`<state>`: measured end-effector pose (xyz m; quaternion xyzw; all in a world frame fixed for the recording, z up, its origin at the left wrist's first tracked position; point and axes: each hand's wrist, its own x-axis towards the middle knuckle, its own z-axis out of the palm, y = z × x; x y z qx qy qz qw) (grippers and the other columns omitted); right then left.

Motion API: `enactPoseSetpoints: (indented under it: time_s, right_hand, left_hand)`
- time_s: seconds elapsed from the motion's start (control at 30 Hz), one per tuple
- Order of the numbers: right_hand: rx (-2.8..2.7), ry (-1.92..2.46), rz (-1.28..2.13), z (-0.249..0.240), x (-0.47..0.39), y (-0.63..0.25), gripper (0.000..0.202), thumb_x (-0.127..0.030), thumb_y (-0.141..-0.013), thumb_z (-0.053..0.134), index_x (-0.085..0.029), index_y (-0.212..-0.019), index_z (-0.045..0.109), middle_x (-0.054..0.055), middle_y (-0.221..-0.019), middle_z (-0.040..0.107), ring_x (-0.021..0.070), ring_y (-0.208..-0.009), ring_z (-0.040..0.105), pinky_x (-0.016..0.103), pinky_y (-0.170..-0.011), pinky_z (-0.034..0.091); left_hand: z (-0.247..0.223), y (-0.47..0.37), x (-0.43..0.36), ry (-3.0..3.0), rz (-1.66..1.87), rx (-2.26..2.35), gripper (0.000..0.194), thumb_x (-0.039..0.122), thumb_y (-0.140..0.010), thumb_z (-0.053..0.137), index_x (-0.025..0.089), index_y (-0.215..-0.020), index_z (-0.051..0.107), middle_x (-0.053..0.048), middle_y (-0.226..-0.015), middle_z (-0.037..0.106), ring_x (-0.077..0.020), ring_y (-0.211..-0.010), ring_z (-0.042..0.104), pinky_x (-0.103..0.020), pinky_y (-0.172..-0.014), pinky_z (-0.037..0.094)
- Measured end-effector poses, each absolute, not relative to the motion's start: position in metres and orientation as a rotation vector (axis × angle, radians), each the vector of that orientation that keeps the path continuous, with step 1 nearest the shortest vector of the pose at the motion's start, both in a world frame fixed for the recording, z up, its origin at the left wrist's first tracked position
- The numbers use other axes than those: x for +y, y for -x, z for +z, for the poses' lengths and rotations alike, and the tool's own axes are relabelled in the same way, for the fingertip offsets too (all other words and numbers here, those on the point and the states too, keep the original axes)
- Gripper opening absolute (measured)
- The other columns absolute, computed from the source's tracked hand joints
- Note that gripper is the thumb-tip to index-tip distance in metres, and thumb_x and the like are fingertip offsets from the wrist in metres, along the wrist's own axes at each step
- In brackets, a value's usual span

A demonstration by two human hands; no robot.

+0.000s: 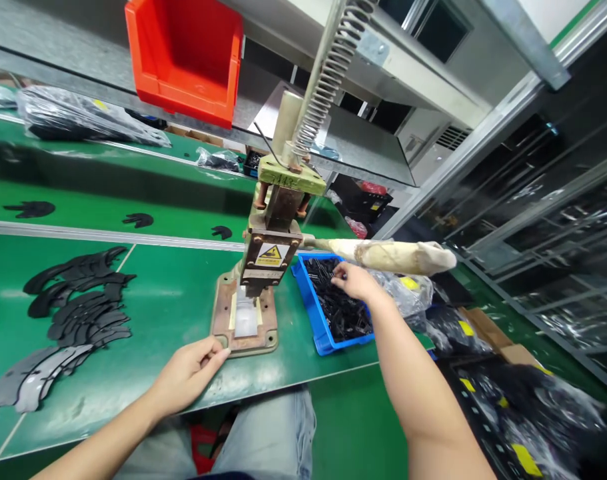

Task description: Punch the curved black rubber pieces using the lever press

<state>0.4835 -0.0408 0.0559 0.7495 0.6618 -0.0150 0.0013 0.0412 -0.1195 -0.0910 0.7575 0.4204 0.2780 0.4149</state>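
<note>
My right hand (356, 281) reaches over a blue bin (310, 303) full of small black plastic parts (340, 310). Its thumb and fingertips are drawn together at the parts; what is between them is too small to make out. Curled fingers and a forward thumb mark my left hand (198, 370), which rests at the near left corner of the press base (268, 339). Nothing shows in its grasp. The hand press (273, 253) stands upright between both hands, with a pale metal block (246, 320) on its base. Its wrapped lever handle (393, 255) sticks out to the right above the bin.
Curved black pieces (88, 307) lie in overlapping rows at the left of the green table (168, 300). Several single black pieces (138, 220) sit on the strip behind. An orange-red bin (188, 60) is on the shelf above. Plastic-bagged parts (533, 407) fill the right side.
</note>
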Motion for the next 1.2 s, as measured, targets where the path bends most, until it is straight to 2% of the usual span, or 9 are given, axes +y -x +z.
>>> enactPoseSetpoints:
  time_s: [0.1, 0.27, 0.6, 0.83, 0.97, 1.07, 1.2]
  right_hand:
    - [1.99, -2.264, -0.202, 0.045, -0.075, -0.489, 0.038, -0.045, -0.096, 0.063, -0.018, -0.123, 0.064, 0.008, -0.124, 0.067, 0.0186, -0.109, 0.067, 0.042, -0.096, 0.06]
    - [1.971, -2.248, -0.248, 0.034, -0.109, -0.497, 0.04, -0.045, -0.096, 0.064, -0.019, -0.127, 0.062, 0.009, -0.129, 0.066, 0.0204, -0.115, 0.066, 0.045, -0.101, 0.058]
    - [2.042, -2.39, -0.222, 0.012, -0.105, -0.49, 0.035, -0.045, -0.097, 0.062, -0.018, -0.121, 0.065, 0.008, -0.123, 0.068, 0.0183, -0.109, 0.067, 0.042, -0.097, 0.059]
    - [2.283, -2.677, -0.162, 0.027, -0.109, -0.489, 0.033, -0.047, -0.097, 0.062, -0.017, -0.109, 0.066, 0.005, -0.108, 0.069, 0.0157, -0.098, 0.066, 0.039, -0.093, 0.058]
    - [2.531, -2.988, -0.083, 0.033, -0.125, -0.467, 0.033, -0.048, -0.099, 0.051, -0.018, -0.109, 0.063, 0.008, -0.099, 0.068, 0.0164, -0.087, 0.065, 0.038, -0.085, 0.058]
    - [2.766, -3.079, -0.251, 0.018, -0.143, -0.423, 0.028, -0.046, -0.1, 0.049, -0.021, -0.111, 0.058, 0.005, -0.092, 0.068, 0.0157, -0.077, 0.067, 0.034, -0.074, 0.058]
    - [3.056, -2.903, -0.763, -0.018, -0.172, -0.351, 0.015, -0.037, -0.097, 0.058, -0.022, -0.1, 0.059, 0.003, -0.089, 0.069, 0.0138, -0.072, 0.068, 0.031, -0.067, 0.059]
  left_hand:
    - [-0.089, -0.041, -0.121, -1.889, 0.708, 1.059, 0.037, 0.052, -0.101, 0.052, 0.023, -0.081, 0.063, 0.001, -0.073, 0.063, -0.0176, -0.07, 0.059, -0.026, -0.068, 0.047]
    - [-0.092, -0.04, -0.124, -1.891, 0.683, 1.067, 0.036, 0.052, -0.101, 0.052, 0.023, -0.085, 0.064, 0.002, -0.075, 0.065, -0.017, -0.071, 0.06, -0.026, -0.07, 0.047]
    - [-0.096, -0.041, -0.125, -1.934, 0.658, 1.073, 0.038, 0.054, -0.102, 0.05, 0.023, -0.086, 0.064, 0.001, -0.075, 0.065, -0.0175, -0.072, 0.061, -0.027, -0.071, 0.048]
    - [-0.092, -0.04, -0.124, -1.93, 0.692, 1.075, 0.039, 0.055, -0.1, 0.05, 0.023, -0.083, 0.064, 0.001, -0.073, 0.065, -0.0175, -0.07, 0.061, -0.026, -0.069, 0.048]
    - [-0.095, -0.039, -0.123, -1.868, 0.762, 1.072, 0.039, 0.055, -0.099, 0.052, 0.022, -0.081, 0.062, 0.001, -0.071, 0.062, -0.0165, -0.068, 0.056, -0.026, -0.067, 0.047]
    - [-0.092, -0.039, -0.125, -1.806, 0.852, 1.108, 0.038, 0.053, -0.099, 0.054, 0.022, -0.08, 0.06, 0.001, -0.07, 0.059, -0.0154, -0.066, 0.053, -0.026, -0.065, 0.045]
    - [-0.072, -0.043, -0.135, -1.785, 0.93, 1.046, 0.031, 0.047, -0.099, 0.058, 0.02, -0.084, 0.062, 0.001, -0.073, 0.059, -0.0139, -0.065, 0.053, -0.025, -0.063, 0.043]
